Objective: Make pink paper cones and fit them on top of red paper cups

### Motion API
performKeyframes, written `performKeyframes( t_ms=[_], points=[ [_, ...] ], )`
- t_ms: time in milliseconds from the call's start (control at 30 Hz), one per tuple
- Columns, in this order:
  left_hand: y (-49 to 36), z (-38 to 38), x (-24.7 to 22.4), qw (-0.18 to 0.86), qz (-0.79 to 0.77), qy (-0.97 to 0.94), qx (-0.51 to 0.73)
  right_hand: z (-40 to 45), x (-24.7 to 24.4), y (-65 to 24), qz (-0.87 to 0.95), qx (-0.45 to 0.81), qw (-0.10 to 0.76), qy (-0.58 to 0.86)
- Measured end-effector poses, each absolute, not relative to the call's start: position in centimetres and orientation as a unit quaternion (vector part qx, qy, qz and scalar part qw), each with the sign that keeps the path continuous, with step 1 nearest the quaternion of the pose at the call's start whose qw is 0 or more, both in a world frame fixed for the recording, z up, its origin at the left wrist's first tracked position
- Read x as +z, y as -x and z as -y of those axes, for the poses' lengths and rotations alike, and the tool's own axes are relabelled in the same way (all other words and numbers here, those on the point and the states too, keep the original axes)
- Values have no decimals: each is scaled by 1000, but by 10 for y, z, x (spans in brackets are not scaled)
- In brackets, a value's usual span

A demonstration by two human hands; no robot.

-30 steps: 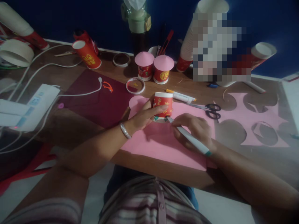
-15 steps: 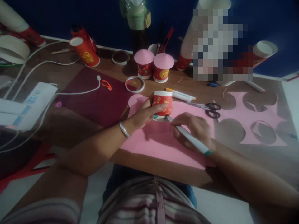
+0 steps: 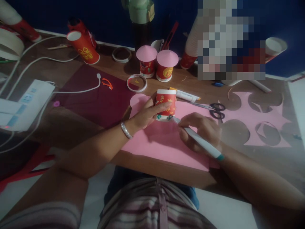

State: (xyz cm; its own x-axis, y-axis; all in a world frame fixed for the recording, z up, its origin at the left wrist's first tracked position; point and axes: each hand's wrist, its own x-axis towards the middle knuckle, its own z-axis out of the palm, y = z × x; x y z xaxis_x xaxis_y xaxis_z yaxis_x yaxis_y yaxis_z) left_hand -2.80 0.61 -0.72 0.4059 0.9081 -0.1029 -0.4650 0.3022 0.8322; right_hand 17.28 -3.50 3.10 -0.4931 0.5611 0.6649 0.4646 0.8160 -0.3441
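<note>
My left hand (image 3: 145, 114) is wrapped around a red paper cup (image 3: 166, 99) with gold print, holding it above pink paper (image 3: 164, 140). Along the cup's lower white band run small green marks. My right hand (image 3: 200, 130) grips a white marker (image 3: 202, 143) with a green end, its tip close to that band; whether it touches I cannot tell. Behind the cup stand two red cups (image 3: 146, 67) topped with pink paper cones (image 3: 167, 58).
Black-handled scissors (image 3: 217, 110) and a white marker with orange ends (image 3: 184, 94) lie beyond the pink paper. Cut-out pink scraps (image 3: 250, 114) spread at the right. Tape rings (image 3: 137, 83), a leaning red cup (image 3: 83, 47), a white power strip (image 3: 30, 105) and cables occupy the left and back.
My right hand and the marker have shifted slightly right, away from the cup. The whole view has moved a little. The left hand keeps its hold on the cup.
</note>
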Motion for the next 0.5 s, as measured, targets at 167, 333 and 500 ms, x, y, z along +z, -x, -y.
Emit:
performKeyframes(
  t_ms=[167,333,500],
  points=[
    [28,-6,-8,750,-297,-371,460,37,27,-169,856,71,426,285],
    [27,-6,-7,748,-295,-374,462,37,27,-169,861,74,431,260],
    [27,-7,-7,748,-296,-376,461,35,27,-170,860,56,434,264]
  ],
)
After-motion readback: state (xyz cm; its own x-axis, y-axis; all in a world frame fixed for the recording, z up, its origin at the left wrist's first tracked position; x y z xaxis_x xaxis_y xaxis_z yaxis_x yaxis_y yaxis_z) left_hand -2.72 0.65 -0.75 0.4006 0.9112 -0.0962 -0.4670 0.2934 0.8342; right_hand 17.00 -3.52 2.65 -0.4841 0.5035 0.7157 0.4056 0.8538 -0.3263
